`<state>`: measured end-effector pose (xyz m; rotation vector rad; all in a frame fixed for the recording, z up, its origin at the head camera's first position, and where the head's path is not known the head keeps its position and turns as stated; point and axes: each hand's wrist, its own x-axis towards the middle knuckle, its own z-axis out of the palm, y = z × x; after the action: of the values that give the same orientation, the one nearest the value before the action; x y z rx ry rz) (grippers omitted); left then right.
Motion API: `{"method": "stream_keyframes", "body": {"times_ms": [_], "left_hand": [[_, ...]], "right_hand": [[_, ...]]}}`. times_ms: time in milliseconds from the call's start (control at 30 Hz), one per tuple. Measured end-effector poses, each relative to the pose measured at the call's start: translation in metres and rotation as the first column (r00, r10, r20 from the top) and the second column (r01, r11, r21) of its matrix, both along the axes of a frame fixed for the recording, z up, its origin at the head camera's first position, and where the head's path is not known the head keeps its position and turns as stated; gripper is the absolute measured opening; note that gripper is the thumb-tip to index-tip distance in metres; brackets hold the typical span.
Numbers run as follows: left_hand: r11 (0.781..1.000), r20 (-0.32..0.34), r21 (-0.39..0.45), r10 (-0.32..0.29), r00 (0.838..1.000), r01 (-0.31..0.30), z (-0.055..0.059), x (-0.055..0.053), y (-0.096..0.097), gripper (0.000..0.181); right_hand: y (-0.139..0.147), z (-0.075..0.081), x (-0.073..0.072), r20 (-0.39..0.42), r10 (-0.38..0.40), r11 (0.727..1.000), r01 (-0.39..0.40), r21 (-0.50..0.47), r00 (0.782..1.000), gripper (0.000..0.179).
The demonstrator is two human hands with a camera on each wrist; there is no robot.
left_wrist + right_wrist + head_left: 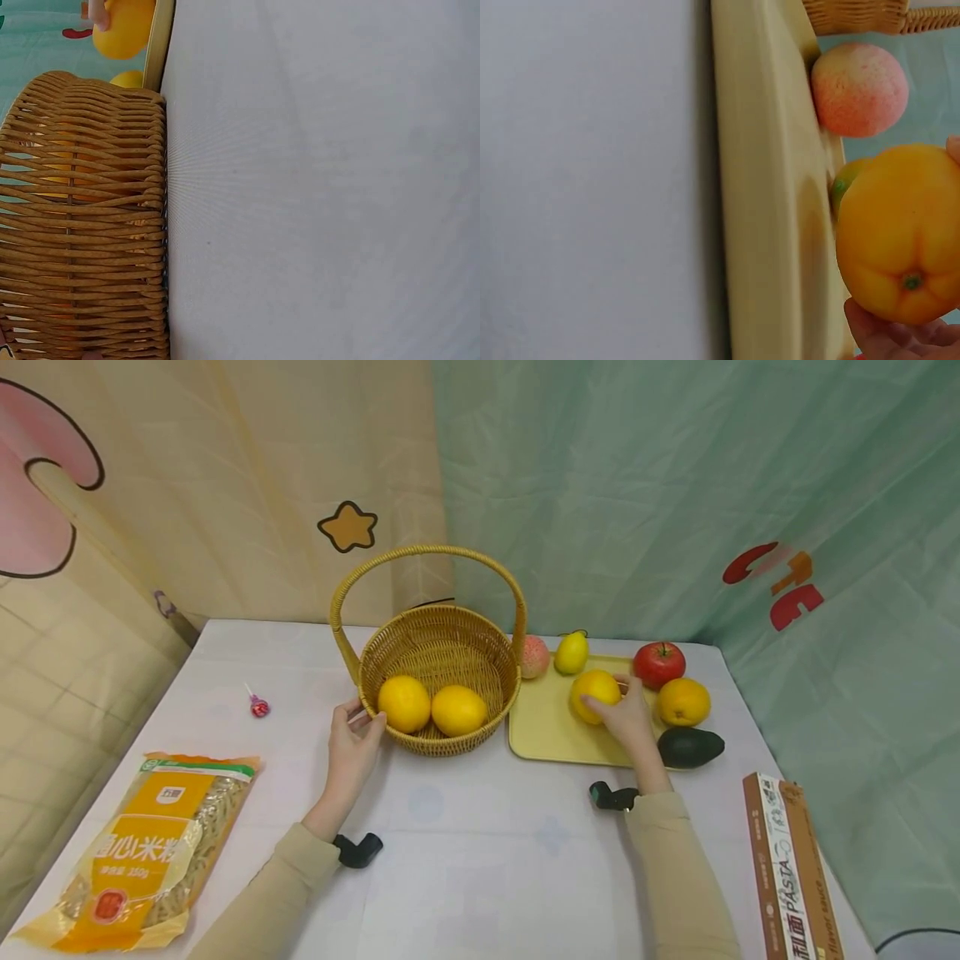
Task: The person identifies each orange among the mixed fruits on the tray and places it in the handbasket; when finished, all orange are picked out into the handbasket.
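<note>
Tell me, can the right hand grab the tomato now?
Probably not yet: the right hand is already holding a yellow fruit. If it let go, likely yes, since the tomato sits close beside it.

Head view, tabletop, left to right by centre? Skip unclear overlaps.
Noodle bag → lollipop → left hand → basket → peach → small yellow fruit → held yellow-orange fruit → right hand → tomato → pasta box.

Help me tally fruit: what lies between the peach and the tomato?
In the head view: a small yellow fruit, with the held orange in front.
</note>
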<state>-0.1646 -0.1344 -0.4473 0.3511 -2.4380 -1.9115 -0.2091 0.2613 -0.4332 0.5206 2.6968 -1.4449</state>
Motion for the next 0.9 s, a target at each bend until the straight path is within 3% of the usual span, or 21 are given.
{"method": "stream_keyframes", "body": {"times_ms": [600,900], "left_hand": [[1.0,-0.001,-0.006,0.007,1.0,-0.007,-0.001,-0.001,0.001,0.056],[1.0,-0.004,-0.003,0.014,1.0,-0.014,0.003,-0.001,0.001,0.056]], "right_hand": [[-0.053,0.056,0.021,-0.149,0.165,0.982,-0.177,-0.068,0.975,0.083],[-0.088,0.062,0.018,-0.181,0.237,0.958,-0.261,-0.121,0.955,0.079]]}}
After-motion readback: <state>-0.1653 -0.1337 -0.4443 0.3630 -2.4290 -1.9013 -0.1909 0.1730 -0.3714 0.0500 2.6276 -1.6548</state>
